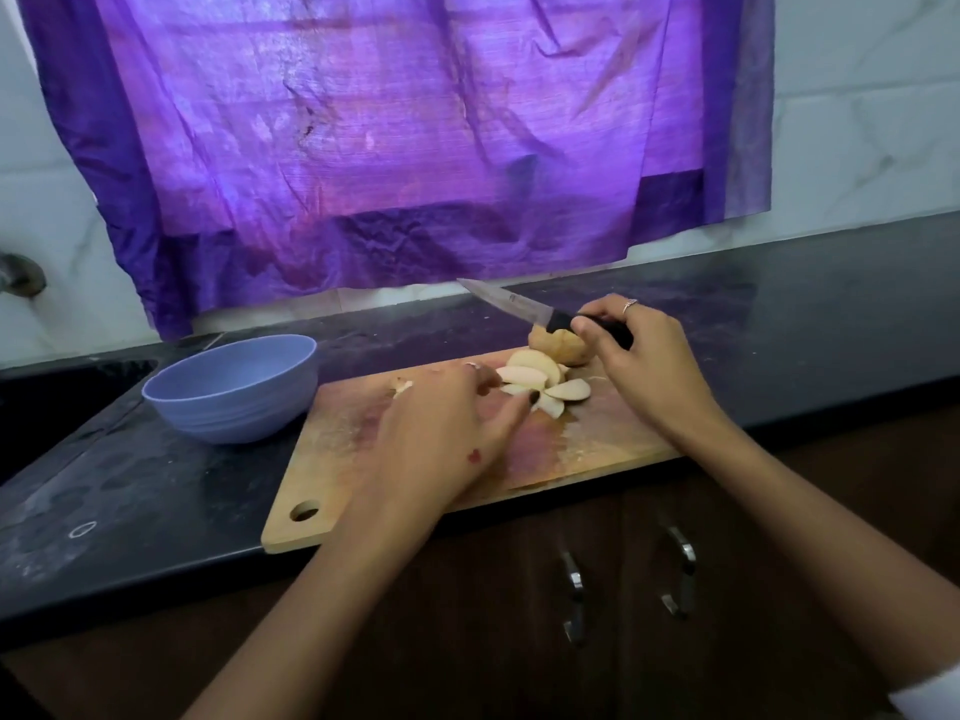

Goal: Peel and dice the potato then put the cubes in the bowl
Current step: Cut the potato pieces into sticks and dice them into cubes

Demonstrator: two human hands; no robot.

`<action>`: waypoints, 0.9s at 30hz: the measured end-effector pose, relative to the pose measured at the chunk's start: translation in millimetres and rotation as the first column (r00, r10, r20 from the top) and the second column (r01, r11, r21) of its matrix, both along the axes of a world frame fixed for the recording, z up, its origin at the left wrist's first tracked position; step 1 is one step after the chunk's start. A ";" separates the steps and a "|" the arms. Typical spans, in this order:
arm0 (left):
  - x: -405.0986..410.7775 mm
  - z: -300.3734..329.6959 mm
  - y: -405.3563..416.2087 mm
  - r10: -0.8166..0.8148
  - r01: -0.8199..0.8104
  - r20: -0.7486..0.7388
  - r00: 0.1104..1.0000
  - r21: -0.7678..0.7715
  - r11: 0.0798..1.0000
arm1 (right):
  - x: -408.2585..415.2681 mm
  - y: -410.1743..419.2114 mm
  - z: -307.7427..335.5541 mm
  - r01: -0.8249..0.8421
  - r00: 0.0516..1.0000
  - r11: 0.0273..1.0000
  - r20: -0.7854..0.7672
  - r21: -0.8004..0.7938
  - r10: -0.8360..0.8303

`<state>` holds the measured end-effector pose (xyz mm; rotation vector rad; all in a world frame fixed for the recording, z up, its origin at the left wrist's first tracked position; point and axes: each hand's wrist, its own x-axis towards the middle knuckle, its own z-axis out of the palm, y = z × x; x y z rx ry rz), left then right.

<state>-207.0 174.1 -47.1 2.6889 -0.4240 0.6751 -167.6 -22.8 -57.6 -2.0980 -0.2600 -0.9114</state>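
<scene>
Potato slices lie fanned out on the far right part of my wooden cutting board, pale and overlapping, and the uncut brown chunk of potato sits just behind them, touching the pile. My left hand rests flat on the board with its fingers spread and relaxed; the fingertips reach the near edge of the slices, and I can see a dark-painted nail right against one of them. My right hand grips the black handle of a knife, fingers curled round it, a ring showing on one finger. I see the blade pointing up and to the left, lifted clear of the board and hanging above the potato chunk. A small scrap, perhaps peel, lies on the board to the left of my left hand. I see a blue bowl on the dark counter just left of the board; I cannot see its inside well enough to tell its contents. Behind the counter hangs a purple curtain. Below the counter edge are brown cabinet doors with metal handles.
</scene>
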 end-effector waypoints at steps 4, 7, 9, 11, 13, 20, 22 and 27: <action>8.9 3.9 -26.4 -0.016 0.027 -0.111 0.994 0.099 0.995 | -0.6 -0.8 -2.1 0.004 1.000 1.000 0.000 -0.014 -0.004; 14.2 4.0 -35.8 -0.018 0.027 -0.109 0.994 0.080 0.996 | 1.2 -4.3 -2.9 0.001 1.000 0.999 -0.009 0.032 -0.001; 17.2 2.3 -41.7 -0.034 0.039 -0.095 0.995 0.050 0.998 | 1.2 -6.3 -2.7 -0.004 1.000 0.998 -0.014 0.059 0.005; 22.0 -0.2 -47.3 -0.058 0.061 -0.059 0.997 0.047 0.997 | 1.3 -6.8 -3.0 -0.009 1.000 0.998 -0.016 0.065 0.010; 28.0 -2.0 -52.0 -0.083 0.084 -0.032 0.996 0.060 0.995 | 1.6 -7.1 -3.5 -0.012 1.000 0.998 -0.024 0.065 0.013; 29.7 -4.0 -59.3 -0.149 0.148 0.051 0.988 0.024 0.989 | 1.7 -7.1 -5.3 0.002 1.000 0.997 -0.022 0.080 0.000; 27.9 2.4 -55.3 -0.120 0.126 0.070 0.990 -0.087 0.988 | 0.6 -7.9 -5.2 0.012 1.000 0.995 -0.014 0.095 -0.011; 22.3 30.5 -11.7 -0.121 0.093 -0.105 0.987 -0.240 0.966 | -4.4 -9.3 -3.8 0.034 0.998 0.990 0.041 0.134 -0.040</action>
